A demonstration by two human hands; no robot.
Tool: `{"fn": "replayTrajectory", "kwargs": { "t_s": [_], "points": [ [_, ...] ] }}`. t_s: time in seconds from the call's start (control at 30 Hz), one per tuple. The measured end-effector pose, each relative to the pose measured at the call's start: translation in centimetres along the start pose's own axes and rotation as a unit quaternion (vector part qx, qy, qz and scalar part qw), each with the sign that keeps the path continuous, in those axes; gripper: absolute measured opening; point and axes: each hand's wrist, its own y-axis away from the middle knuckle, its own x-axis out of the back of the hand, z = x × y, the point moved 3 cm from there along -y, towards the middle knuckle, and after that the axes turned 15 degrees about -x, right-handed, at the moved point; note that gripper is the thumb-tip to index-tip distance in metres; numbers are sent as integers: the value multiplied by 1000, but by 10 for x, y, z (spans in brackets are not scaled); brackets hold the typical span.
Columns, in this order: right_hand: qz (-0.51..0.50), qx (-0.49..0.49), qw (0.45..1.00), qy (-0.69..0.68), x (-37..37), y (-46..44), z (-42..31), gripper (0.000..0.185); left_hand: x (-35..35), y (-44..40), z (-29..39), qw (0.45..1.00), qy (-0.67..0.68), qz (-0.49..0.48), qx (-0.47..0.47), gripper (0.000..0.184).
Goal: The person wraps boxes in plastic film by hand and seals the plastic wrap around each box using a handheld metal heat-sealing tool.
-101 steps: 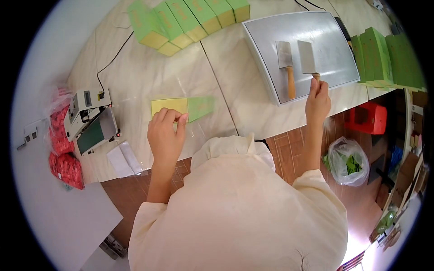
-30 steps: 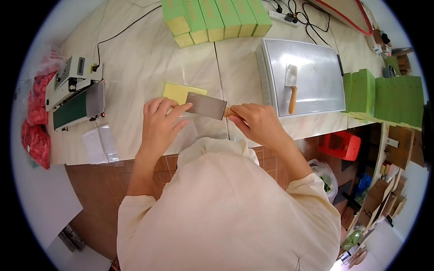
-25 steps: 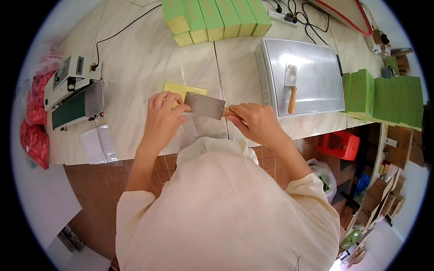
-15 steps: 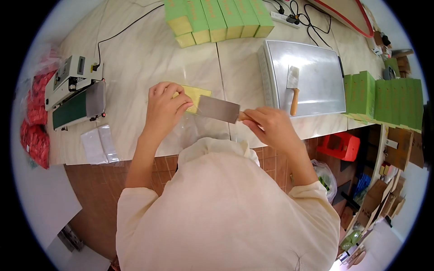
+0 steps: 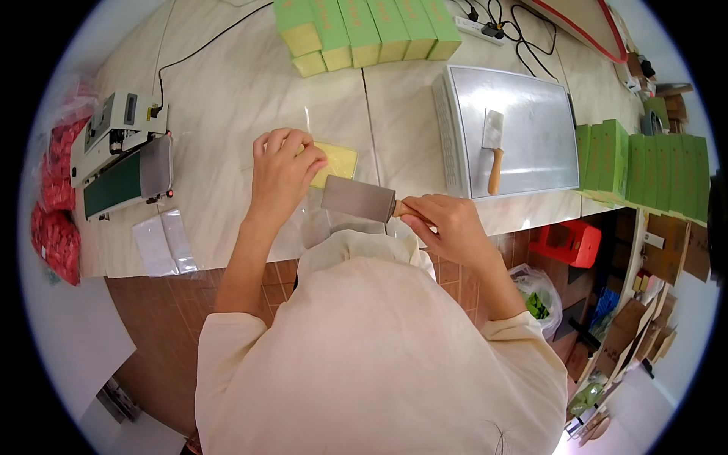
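Observation:
My right hand (image 5: 444, 224) is closed round the wooden handle of a scraper whose wide metal blade (image 5: 356, 199) points left, just below a yellow box (image 5: 337, 163). My left hand (image 5: 287, 165) is at the left end of that box, fingers bent together; what lies between the fingertips is too small to tell. Clear film shows around the box. A second scraper (image 5: 494, 148) with a wooden handle lies on the grey metal plate (image 5: 535, 152) at the right.
Green boxes (image 5: 356, 34) stand in a row at the back, and more (image 5: 644, 167) at the right. A sealing machine (image 5: 125, 159), red packets (image 5: 61, 205) and clear bags (image 5: 163, 243) are at the left. A red stool (image 5: 569, 243) stands below the table's right side.
The scraper, earlier upright over the metal plate, is now beside the yellow box. Since half a second ago, the blade has shifted slightly down and left, off the box. My left hand has stayed at the box.

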Motion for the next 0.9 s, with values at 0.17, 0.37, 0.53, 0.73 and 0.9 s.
{"fn": "replayTrajectory", "kwargs": {
  "t_s": [0.17,0.37,0.53,0.73,0.9],
  "points": [
    [19,-13,999,45,-1,-8,0,10,-1,3,-4,1000,-3,-2,13,8],
    [22,-15,998,54,1,-20,0,14,4,2,-6,999,2,11,31,23],
    [38,-17,998,53,-3,-29,1,8,11,-19,-8,998,38,40,14,38],
    [40,2,997,59,-7,-38,-4,7,1,-29,-16,995,57,-38,-70,21],
    [50,-10,996,73,-6,-38,-9,8,0,-16,-11,989,36,-45,-137,10]
  ]
}}
